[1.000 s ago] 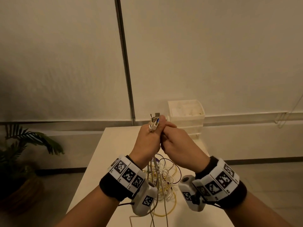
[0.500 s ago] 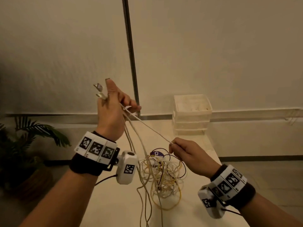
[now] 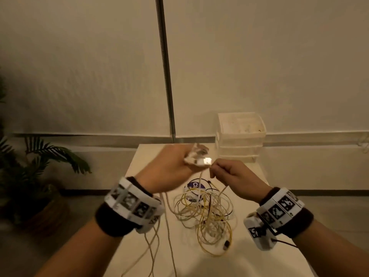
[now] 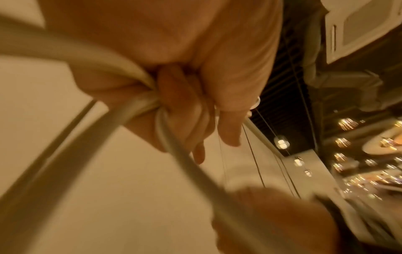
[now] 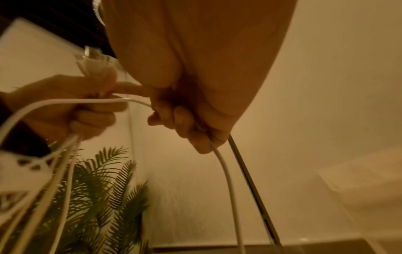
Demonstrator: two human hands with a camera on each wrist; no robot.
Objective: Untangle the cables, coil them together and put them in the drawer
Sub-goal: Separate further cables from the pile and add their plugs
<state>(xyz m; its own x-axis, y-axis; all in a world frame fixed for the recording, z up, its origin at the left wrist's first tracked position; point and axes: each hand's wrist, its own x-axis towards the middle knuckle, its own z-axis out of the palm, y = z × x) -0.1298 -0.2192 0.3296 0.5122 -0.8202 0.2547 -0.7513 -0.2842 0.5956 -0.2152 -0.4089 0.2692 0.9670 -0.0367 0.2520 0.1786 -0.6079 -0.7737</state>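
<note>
A bunch of white plug ends [image 3: 197, 157] is being gripped in the curled left hand [image 3: 169, 166], raised above the table [image 3: 143, 176]. A single white cable [image 5: 226, 171] is being pinched between thumb and forefinger of the right hand [image 3: 231, 176], just beside the plugs at their three o'clock. The run between the hands is short and roughly level, so either hand is judged equally near. The tangle [image 3: 207, 212] is lying on the table below the hands, at six o'clock, a loose nest of thin, smooth, round cords, white, yellow and a few black. White strands are hanging slack from the left fist. The pale plastic drawer unit [image 3: 239, 136] is standing at one o'clock, nearer the right hand.
</note>
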